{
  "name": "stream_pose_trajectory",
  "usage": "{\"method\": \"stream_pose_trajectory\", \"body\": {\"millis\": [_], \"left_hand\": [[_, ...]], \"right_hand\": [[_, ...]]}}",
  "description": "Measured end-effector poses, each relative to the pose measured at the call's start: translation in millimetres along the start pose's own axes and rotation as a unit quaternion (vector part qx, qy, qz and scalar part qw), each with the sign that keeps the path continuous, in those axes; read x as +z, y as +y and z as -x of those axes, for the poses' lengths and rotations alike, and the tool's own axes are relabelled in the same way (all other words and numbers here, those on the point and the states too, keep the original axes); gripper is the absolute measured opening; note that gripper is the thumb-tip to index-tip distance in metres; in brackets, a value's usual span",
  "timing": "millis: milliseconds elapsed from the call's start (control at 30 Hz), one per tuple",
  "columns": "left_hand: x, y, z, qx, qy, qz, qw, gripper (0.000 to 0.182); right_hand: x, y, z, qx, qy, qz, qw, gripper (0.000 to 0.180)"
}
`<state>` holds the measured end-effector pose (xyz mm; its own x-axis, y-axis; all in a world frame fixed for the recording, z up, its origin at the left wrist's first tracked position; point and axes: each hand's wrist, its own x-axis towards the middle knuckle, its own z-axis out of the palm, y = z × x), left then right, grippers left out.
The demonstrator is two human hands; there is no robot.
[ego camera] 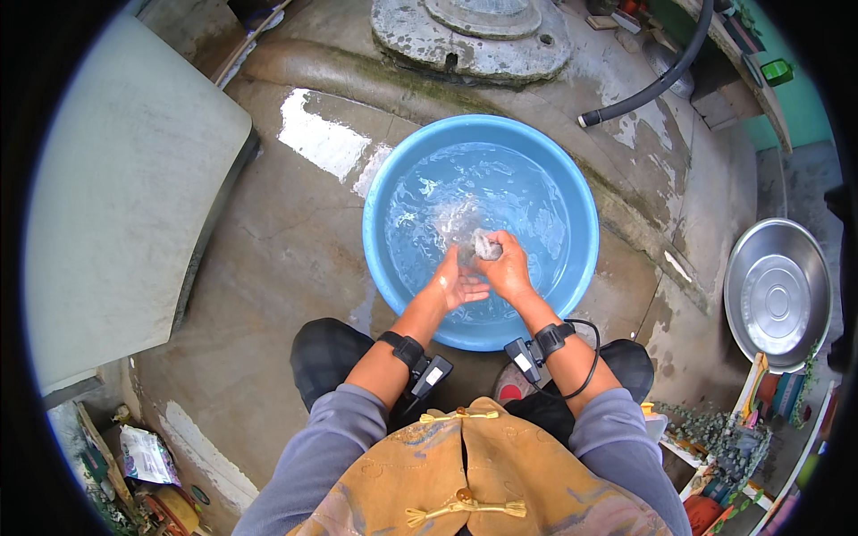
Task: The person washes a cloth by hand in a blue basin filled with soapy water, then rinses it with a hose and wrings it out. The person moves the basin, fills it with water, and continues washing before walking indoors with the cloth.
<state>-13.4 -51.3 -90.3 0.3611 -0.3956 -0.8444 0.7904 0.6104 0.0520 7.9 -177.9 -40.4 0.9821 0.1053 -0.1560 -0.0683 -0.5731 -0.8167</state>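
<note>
A round blue plastic basin of water sits on the concrete floor before me. Over the water, my right hand grips a small wet greyish-white cloth, bunched between thumb and fingers. Beside it, to the left, my left hand is turned palm up with its fingers spread, holding nothing that I can see. The water is rippled, with bright splashes just beyond my hands. Both forearms wear black straps with small devices.
A large pale panel stands at left. Across the basin is a round concrete cover. A dark hose ends at upper right. A metal basin and potted plants are at right. A printed bag lies lower left.
</note>
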Motion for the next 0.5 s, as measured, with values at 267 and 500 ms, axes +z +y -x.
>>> {"method": "stream_pose_trajectory", "body": {"millis": [267,500], "left_hand": [[-20,23,-5,0.098,-0.106,0.016,0.989,0.047],[-28,19,-8,0.148,-0.146,0.011,0.978,0.029]], "right_hand": [[-19,-76,45,-0.208,-0.203,0.070,0.954,0.029],[-52,-82,14,-0.148,-0.224,-0.115,0.957,0.030]]}}
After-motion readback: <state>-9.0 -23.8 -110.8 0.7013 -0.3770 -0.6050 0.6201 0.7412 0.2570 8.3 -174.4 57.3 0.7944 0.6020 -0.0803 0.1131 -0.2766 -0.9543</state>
